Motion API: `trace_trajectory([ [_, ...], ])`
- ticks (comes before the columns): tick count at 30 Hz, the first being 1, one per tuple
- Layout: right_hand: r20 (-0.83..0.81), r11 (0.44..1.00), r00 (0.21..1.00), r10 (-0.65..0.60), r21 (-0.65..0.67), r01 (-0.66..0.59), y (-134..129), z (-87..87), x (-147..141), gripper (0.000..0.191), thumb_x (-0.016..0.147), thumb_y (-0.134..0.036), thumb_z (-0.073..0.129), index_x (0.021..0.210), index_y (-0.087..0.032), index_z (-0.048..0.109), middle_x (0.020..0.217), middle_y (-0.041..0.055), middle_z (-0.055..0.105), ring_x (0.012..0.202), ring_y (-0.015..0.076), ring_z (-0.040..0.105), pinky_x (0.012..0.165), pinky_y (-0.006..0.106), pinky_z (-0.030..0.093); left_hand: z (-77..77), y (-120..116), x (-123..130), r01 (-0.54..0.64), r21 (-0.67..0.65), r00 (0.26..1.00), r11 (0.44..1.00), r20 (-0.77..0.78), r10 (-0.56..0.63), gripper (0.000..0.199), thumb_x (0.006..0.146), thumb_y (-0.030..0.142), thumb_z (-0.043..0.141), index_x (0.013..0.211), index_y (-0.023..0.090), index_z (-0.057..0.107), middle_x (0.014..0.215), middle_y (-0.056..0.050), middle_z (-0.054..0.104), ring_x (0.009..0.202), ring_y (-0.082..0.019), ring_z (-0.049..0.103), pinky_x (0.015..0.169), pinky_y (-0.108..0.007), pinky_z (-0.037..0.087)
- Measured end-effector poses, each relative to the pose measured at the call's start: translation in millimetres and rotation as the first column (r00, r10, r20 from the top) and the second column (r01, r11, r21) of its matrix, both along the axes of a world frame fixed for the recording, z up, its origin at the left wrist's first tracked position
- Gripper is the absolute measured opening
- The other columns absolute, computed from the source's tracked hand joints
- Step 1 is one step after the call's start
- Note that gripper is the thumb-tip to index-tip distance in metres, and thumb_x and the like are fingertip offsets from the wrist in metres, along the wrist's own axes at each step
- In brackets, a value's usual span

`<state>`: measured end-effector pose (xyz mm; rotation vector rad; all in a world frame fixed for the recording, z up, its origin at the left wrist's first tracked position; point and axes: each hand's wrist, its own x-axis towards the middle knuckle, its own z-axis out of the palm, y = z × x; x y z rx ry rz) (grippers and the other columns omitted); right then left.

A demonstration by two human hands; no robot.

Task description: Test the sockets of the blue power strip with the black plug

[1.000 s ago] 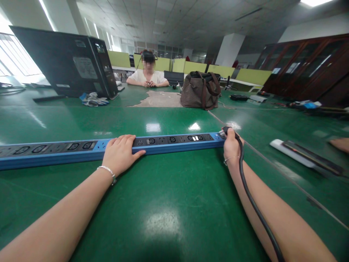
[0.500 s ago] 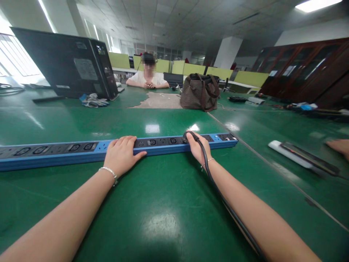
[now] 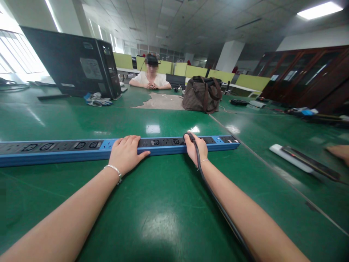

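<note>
A long blue power strip (image 3: 65, 158) with black sockets lies across the green table, running off the left side. My left hand (image 3: 125, 153) grips it near the middle, fingers laid over the top and thumb along the front side. Closed round a black plug (image 3: 188, 136), my right hand (image 3: 196, 148) presses against the sockets on the right part of the strip. How deep the plug sits is hidden by the fingers. From it a thick black cable (image 3: 215, 200) runs down along my right forearm.
Farther back stand a black computer case (image 3: 73, 65), a pair of gloves (image 3: 97, 99) and a brown bag (image 3: 202, 94). A person (image 3: 151, 78) sits across the table. At right lie a white bar-shaped object (image 3: 290, 158) and another person's hand (image 3: 338, 151).
The view has shifted slightly, so everything sits a little farther right. Both hands keep their holds on the strip and the plug; the cable hangs slightly more to the left.
</note>
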<state>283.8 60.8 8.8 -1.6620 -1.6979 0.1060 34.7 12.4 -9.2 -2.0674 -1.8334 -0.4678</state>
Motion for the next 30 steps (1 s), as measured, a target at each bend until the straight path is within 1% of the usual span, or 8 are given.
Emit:
trace_trajectory([
  [4,0.101,1.0,0.995,-0.018,0.022,0.016,1,-6.2,-2,0.035,0.089,-0.039,0.042,0.107,-0.02,0.066,0.107,0.0095,0.068,0.109,0.024,0.058,0.098,0.039,0.034,-0.4,0,0,0.004,-0.011,0.999,1.0,0.033,-0.003,0.064,0.078,0.06,0.046,0.121,0.012,0.051,0.123,-0.016,0.057,0.116,-0.029,0.048,0.098,-0.043,0.032],
  [8,0.203,0.996,0.979,-0.031,0.088,0.014,-1,-16.7,-1,0.039,0.089,-0.038,0.043,0.116,-0.017,0.061,0.114,0.0124,0.064,0.116,0.0243,0.053,0.102,0.041,0.029,-0.8,0,0,-0.005,-0.012,1.0,1.0,0.019,0.005,0.063,0.079,0.06,0.045,0.121,0.013,0.05,0.124,-0.015,0.056,0.117,-0.028,0.048,0.098,-0.043,0.032],
  [13,0.221,0.994,0.975,-0.034,0.11,0.01,-5,-23.6,1,0.041,0.09,-0.04,0.042,0.121,-0.019,0.058,0.121,0.0097,0.061,0.12,0.0238,0.048,0.103,0.042,0.028,-1.3,0,0,0.003,-0.001,1.0,1.0,0.005,-0.003,0.064,0.079,0.06,0.045,0.121,0.012,0.05,0.123,-0.015,0.057,0.116,-0.028,0.049,0.098,-0.043,0.033],
  [16,0.203,0.993,0.978,-0.05,0.117,0.026,-4,-22.1,0,0.04,0.089,-0.04,0.042,0.119,-0.021,0.059,0.12,0.0081,0.062,0.12,0.0235,0.049,0.103,0.043,0.028,-1.9,1,0,0.005,0.006,1.0,1.0,0.011,-0.005,0.064,0.079,0.06,0.044,0.121,0.013,0.05,0.123,-0.015,0.057,0.116,-0.028,0.049,0.098,-0.043,0.032],
  [20,0.186,0.997,0.981,-0.056,0.062,0.045,-4,-13.9,-2,0.036,0.088,-0.039,0.044,0.112,-0.021,0.064,0.114,0.0082,0.065,0.116,0.0238,0.052,0.1,0.041,0.031,-2.0,1,-1,0.008,0.001,1.0,1.0,0.021,-0.008,0.064,0.079,0.06,0.045,0.121,0.012,0.05,0.123,-0.016,0.056,0.116,-0.029,0.048,0.099,-0.044,0.032],
  [23,0.187,0.998,0.981,-0.047,0.053,0.038,-7,-9.3,-2,0.034,0.088,-0.037,0.046,0.112,-0.022,0.064,0.119,0.007,0.063,0.117,0.0236,0.051,0.1,0.04,0.031,-1.6,0,-1,0.003,-0.008,1.0,1.0,0.026,-0.003,0.064,0.079,0.06,0.045,0.122,0.013,0.05,0.124,-0.016,0.056,0.117,-0.029,0.048,0.099,-0.044,0.032],
  [27,0.22,0.997,0.975,-0.018,0.082,0.0,-10,-10.3,0,0.036,0.088,-0.036,0.047,0.117,-0.021,0.06,0.126,0.0066,0.058,0.123,0.0244,0.045,0.1,0.042,0.032,-1.4,0,-1,0.002,-0.011,0.999,1.0,0.039,-0.002,0.063,0.078,0.059,0.045,0.123,0.015,0.049,0.125,-0.015,0.056,0.117,-0.029,0.048,0.1,-0.045,0.031],
  [30,0.207,0.996,0.978,-0.01,0.087,-0.008,-8,-13.0,1,0.036,0.088,-0.037,0.046,0.117,-0.021,0.06,0.126,0.0062,0.058,0.123,0.0247,0.044,0.1,0.043,0.031,-0.9,0,0,0.014,-0.01,0.999,1.0,0.045,-0.013,0.063,0.079,0.059,0.044,0.122,0.013,0.05,0.124,-0.017,0.056,0.117,-0.03,0.048,0.099,-0.046,0.031],
])
